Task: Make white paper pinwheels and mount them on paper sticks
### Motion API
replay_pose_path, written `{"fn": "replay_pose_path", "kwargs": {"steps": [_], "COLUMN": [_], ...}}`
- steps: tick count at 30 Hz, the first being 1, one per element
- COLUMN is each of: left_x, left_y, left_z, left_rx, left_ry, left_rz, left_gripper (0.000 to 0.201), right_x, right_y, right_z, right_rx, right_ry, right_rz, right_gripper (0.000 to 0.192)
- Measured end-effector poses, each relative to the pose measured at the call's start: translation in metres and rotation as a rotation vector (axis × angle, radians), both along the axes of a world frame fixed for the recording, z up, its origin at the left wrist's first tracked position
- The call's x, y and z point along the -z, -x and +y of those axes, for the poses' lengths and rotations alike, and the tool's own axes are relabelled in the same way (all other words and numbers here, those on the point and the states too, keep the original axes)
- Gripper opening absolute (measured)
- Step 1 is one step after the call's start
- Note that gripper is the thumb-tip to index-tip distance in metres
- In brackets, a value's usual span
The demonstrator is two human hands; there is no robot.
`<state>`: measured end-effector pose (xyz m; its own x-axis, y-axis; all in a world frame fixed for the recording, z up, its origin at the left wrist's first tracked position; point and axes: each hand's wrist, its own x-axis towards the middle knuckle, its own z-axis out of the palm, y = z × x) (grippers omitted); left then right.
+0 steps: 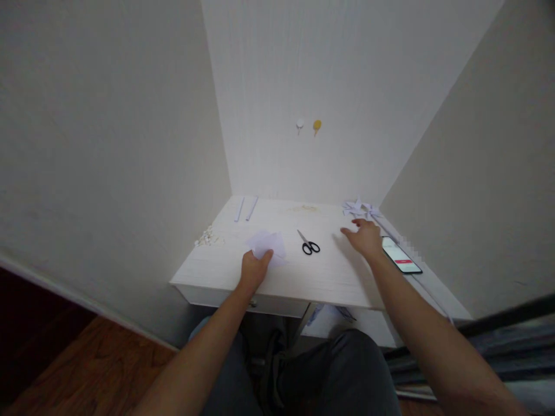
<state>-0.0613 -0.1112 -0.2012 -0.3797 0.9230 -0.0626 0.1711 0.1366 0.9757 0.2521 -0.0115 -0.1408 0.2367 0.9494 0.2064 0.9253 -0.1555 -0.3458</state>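
Observation:
My left hand (255, 268) is closed on some pale lilac sheets of paper (269, 241), its thumb lying on top of them near the desk's front. Over the right side of the desk, my right hand (365, 237) reaches out with its fingers apart and nothing in them. Just beyond its fingertips lie several folded paper pinwheels (356, 207) in the back right corner. Between my hands rests a pair of scissors (308, 244) with black handles, its blades slightly apart and pointing away from me.
Two narrow paper strips (239, 209) lie at the back left, and a small heap of whitish bits (207, 236) by the left edge. A phone (402, 255) with its screen lit sits right of my right hand. Two small hooks (317, 125) are on the back wall.

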Motion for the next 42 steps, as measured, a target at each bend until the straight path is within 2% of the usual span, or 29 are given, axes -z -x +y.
{"fn": "replay_pose_path", "kwargs": {"steps": [3, 6, 9, 12, 16, 24, 30, 34, 39, 42], "left_x": [0.0, -0.001, -0.002, -0.001, 0.0, -0.008, -0.028, -0.045, -0.067, -0.078], "left_y": [0.041, 0.088, 0.127, 0.148, 0.156, 0.162, 0.158, 0.141, 0.104, 0.075], "left_z": [-0.01, -0.022, -0.035, -0.049, -0.065, -0.073, -0.08, -0.094, -0.114, -0.122], "left_rx": [-0.107, -0.258, -0.417, -0.505, -0.526, -0.509, -0.487, -0.44, -0.367, -0.292], "left_ry": [-0.002, -0.017, -0.069, -0.13, -0.17, -0.208, -0.229, -0.257, -0.284, -0.297], "left_rz": [0.032, 0.071, 0.087, 0.067, 0.016, -0.068, -0.103, -0.123, -0.129, -0.141], "left_gripper": [0.039, 0.035, 0.019, 0.018, 0.02, 0.02, 0.018, 0.02, 0.021, 0.022], "right_x": [0.009, 0.02, 0.028, 0.031, 0.031, 0.023, 0.012, 0.001, -0.015, -0.029], "right_y": [0.091, 0.185, 0.267, 0.325, 0.365, 0.383, 0.372, 0.336, 0.261, 0.215], "right_z": [0.008, 0.011, 0.011, 0.013, 0.018, 0.016, -0.002, -0.024, -0.069, -0.106], "right_rx": [-0.299, -0.584, -0.802, -0.953, -1.056, -1.107, -1.046, -0.923, -0.834, -0.815], "right_ry": [0.013, 0.072, 0.124, 0.164, 0.197, 0.201, 0.171, 0.12, 0.017, -0.05], "right_rz": [0.059, 0.108, 0.122, 0.091, 0.0, -0.072, 0.091, 0.309, 0.668, 0.867], "right_gripper": [0.034, 0.032, 0.032, 0.033, 0.034, 0.032, 0.035, 0.035, 0.023, 0.028]}}
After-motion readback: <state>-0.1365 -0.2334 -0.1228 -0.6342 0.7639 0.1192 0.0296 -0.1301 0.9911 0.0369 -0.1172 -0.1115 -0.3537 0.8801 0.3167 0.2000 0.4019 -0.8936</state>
